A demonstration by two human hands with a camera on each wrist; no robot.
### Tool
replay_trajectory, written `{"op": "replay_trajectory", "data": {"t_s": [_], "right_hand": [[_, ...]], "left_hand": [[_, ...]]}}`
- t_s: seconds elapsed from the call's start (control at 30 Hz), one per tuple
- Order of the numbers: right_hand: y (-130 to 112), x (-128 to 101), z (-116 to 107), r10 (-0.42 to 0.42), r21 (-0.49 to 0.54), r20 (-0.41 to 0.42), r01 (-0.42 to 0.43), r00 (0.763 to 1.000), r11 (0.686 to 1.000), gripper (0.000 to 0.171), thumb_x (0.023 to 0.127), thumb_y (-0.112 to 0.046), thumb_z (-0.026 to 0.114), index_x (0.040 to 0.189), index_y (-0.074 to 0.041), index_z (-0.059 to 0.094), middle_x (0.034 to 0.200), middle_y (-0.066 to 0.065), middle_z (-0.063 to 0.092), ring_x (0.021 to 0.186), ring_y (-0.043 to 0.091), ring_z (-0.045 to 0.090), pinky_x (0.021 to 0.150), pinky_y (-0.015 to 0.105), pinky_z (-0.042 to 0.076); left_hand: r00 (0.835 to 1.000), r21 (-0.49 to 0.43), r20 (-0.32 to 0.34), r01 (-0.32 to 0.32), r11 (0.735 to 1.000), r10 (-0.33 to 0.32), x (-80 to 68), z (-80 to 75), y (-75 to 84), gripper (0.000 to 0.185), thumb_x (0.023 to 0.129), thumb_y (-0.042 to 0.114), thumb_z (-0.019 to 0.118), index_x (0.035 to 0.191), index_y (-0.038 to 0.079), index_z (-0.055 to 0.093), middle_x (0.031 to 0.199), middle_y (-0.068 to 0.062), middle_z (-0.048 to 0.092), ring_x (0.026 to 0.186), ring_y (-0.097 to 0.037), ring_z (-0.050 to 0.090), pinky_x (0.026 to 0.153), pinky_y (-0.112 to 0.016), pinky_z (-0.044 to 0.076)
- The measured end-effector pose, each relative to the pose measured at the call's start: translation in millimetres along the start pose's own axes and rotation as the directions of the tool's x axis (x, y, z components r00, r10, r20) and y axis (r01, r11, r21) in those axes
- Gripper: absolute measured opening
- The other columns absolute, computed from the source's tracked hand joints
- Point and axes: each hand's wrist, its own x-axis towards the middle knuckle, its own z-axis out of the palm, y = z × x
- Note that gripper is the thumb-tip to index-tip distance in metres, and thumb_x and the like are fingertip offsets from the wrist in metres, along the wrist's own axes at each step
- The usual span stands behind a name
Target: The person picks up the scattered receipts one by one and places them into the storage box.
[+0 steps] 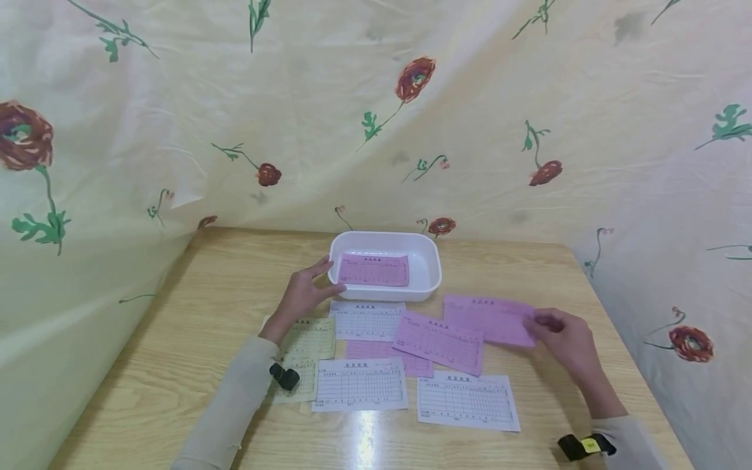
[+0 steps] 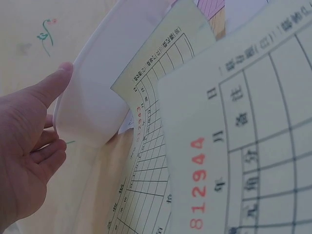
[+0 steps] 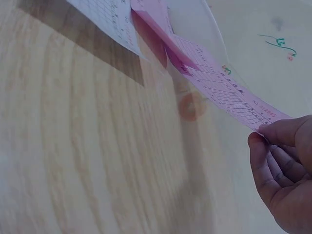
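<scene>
At the left end of a white plastic basin [image 1: 424, 295], my left hand [image 1: 303, 293] grips its corner, thumb and fingers on either side. The left wrist view shows the thumb of that hand [image 2: 34, 141] on the rim and the other fingers curled against the wall. Inside the basin lies a pink receipt slip [image 1: 373, 270]. My right hand [image 1: 563, 339] pinches the right end of another pink receipt slip [image 1: 489, 320] between thumb and forefinger. In the right wrist view this slip [image 3: 226, 95] stretches away from the fingertips, slightly bent.
White slips [image 1: 360, 386], yellowish slips [image 1: 314, 339] and a further pink slip [image 1: 440, 341] lie partly overlapped on the wooden table [image 1: 194, 365] before the basin. One white slip [image 1: 468, 401] sits nearer the front. Flowered cloth [image 1: 317, 117] hangs behind and at both sides.
</scene>
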Motion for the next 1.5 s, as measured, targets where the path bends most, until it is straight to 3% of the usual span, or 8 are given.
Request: {"op": "replay_trajectory", "data": {"t_s": [0.5, 0.57, 0.77, 0.87, 1.2, 1.5], "right_hand": [[-6.8, 11.6, -15.2, 0.052, 0.085, -0.036, -0.048, 0.998, 0.995, 0.042, 0.099, -0.024, 0.07, 0.126, 0.007, 0.064, 0.114, 0.025, 0.069, 0.079, -0.006, 0.062, 0.069, 0.019, 0.06], [-7.3, 12.7, -17.2, 0.055, 0.091, -0.043, -0.051, 0.998, 0.995, 0.043, 0.099, -0.025, 0.07, 0.126, 0.007, 0.065, 0.11, 0.02, 0.071, 0.079, -0.006, 0.062, 0.069, 0.019, 0.06], [-11.0, 16.6, -24.7, 0.076, 0.116, -0.06, -0.069, 0.995, 0.991, 0.047, 0.098, -0.03, 0.072, 0.127, 0.006, 0.065, 0.093, -0.011, 0.068, 0.077, -0.004, 0.063, 0.068, 0.017, 0.058], [-13.3, 18.6, -27.7, 0.086, 0.133, -0.056, -0.078, 0.995, 0.988, 0.049, 0.098, -0.031, 0.071, 0.128, 0.007, 0.064, 0.09, -0.017, 0.066, 0.078, -0.004, 0.063, 0.068, 0.016, 0.058], [-24.4, 27.3, -31.0, 0.084, 0.219, -0.058, -0.069, 0.995, 0.973, 0.05, 0.098, -0.029, 0.071, 0.129, 0.009, 0.061, 0.087, -0.024, 0.065, 0.078, -0.002, 0.066, 0.067, 0.014, 0.057], [-43.7, 41.0, -21.6, 0.063, 0.295, -0.03, -0.052, 0.998, 0.954, 0.051, 0.097, -0.029, 0.073, 0.128, 0.009, 0.061, 0.089, -0.021, 0.069, 0.08, -0.002, 0.068, 0.07, 0.015, 0.059]], "left_hand": [[1.0, -0.007, 0.0, -0.001, 1.0, 0.001, -0.9, -0.5, -0.1, 0.08, 0.084, 0.041, 0.083, 0.147, 0.003, 0.051, 0.162, -0.015, 0.037, 0.151, -0.035, 0.03, 0.122, -0.052, 0.028], [1.0, -0.004, 0.0, -0.004, 1.0, 0.004, -0.6, -0.1, 0.0, 0.08, 0.085, 0.04, 0.083, 0.147, 0.003, 0.051, 0.161, -0.015, 0.037, 0.151, -0.036, 0.031, 0.122, -0.052, 0.029], [1.0, -0.005, 0.003, 0.011, 1.0, -0.011, -0.3, 0.0, 0.8, 0.081, 0.085, 0.041, 0.083, 0.148, 0.004, 0.05, 0.162, -0.014, 0.037, 0.151, -0.034, 0.03, 0.122, -0.052, 0.028], [1.0, -0.005, 0.003, 0.011, 1.0, -0.011, -0.3, -0.2, 1.4, 0.08, 0.085, 0.041, 0.083, 0.148, 0.003, 0.05, 0.162, -0.014, 0.037, 0.151, -0.035, 0.03, 0.122, -0.053, 0.028], [1.0, 0.001, -0.003, -0.004, 1.0, 0.004, -0.5, -0.3, 1.3, 0.081, 0.084, 0.042, 0.083, 0.147, 0.002, 0.051, 0.161, -0.016, 0.038, 0.15, -0.039, 0.031, 0.122, -0.053, 0.028], [0.999, 0.011, -0.009, -0.033, 0.999, 0.033, 1.8, -0.2, -1.2, 0.08, 0.084, 0.04, 0.084, 0.145, 0.0, 0.052, 0.159, -0.017, 0.04, 0.149, -0.04, 0.033, 0.122, -0.054, 0.028]]}}
